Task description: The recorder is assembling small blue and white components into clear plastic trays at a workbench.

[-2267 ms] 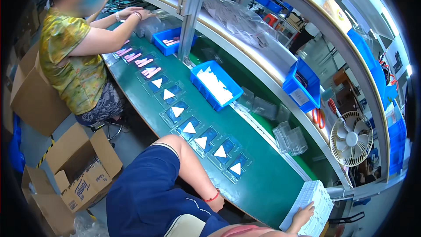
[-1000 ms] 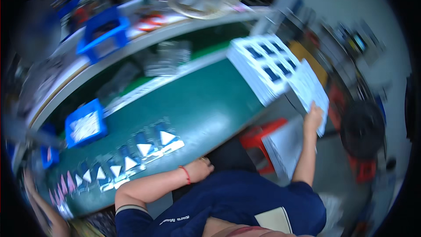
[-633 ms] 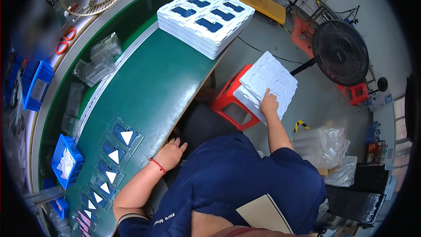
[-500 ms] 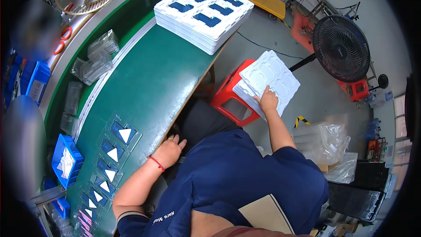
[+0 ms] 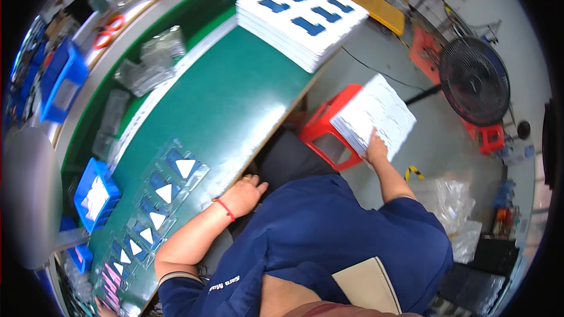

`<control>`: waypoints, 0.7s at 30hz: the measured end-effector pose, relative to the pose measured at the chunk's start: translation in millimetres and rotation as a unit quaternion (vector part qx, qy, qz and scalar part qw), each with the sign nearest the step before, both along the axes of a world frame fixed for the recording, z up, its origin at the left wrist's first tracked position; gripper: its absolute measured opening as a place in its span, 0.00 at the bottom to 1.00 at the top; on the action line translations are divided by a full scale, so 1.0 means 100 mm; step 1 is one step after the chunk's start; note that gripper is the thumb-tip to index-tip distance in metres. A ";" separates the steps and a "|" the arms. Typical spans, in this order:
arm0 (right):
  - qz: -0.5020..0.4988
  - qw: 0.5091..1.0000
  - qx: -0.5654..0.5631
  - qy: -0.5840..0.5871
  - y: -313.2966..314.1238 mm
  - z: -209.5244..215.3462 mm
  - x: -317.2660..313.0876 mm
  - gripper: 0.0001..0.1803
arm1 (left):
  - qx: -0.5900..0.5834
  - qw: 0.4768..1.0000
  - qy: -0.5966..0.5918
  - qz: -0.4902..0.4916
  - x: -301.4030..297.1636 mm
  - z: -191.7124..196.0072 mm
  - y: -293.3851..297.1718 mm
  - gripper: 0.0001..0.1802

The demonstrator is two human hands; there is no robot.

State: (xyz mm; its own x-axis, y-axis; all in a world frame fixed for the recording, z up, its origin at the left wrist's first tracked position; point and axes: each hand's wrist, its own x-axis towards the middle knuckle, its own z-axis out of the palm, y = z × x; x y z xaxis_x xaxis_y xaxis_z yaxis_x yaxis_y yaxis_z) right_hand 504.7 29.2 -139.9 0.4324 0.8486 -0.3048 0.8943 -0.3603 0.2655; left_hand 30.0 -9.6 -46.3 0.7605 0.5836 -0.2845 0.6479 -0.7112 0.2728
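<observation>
Green covers the long surface (image 5: 235,100) that curves away to our left, the largest thing in view. At its far end sits a tall stack of white trays (image 5: 301,19) with dark blue pieces in their pockets. Along its near left edge runs a row of clear packs (image 5: 154,208), each showing a white triangle on blue, and beside them stands a blue bin (image 5: 96,195). A black fan (image 5: 474,81) stands on the floor to the right.

Right of the surface, a red stool (image 5: 325,130) carries a smaller stack of white trays (image 5: 376,116). Our right hand (image 5: 376,148) rests on the near edge of that stack, fingers spread flat on top; we cannot tell whether it grips anything underneath. Our left hand (image 5: 242,194), with a red band at the wrist, lies open on the near edge of the surface, holding nothing.

We judge the stool stack risky: it overhangs the seat, so pressing or pulling at one edge with a single hand could tip it or let the top trays slide to the floor.
</observation>
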 end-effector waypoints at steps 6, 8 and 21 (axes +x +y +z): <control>0.082 0.895 -0.332 -0.285 0.33 -0.86 0.54 0.28 | 0.017 0.994 -0.106 -0.005 0.06 -0.25 -0.03 0.10; 0.035 0.846 -0.424 -0.320 0.56 -0.78 0.24 0.20 | -0.018 0.999 -0.047 -0.007 0.13 -0.13 0.01 0.11; 0.207 0.749 -0.491 -0.394 2.36 0.66 3.23 0.17 | -0.043 0.997 0.013 -0.064 0.12 -0.10 0.05 0.19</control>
State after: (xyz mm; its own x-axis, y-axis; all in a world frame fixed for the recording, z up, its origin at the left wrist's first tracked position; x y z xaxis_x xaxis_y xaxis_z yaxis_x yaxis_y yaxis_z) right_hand 827.8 265.0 -74.2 0.5681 0.4936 -0.6585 0.3019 0.6193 0.7248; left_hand 42.5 -4.8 -56.3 0.8194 0.4546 -0.3492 0.5604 -0.7636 0.3208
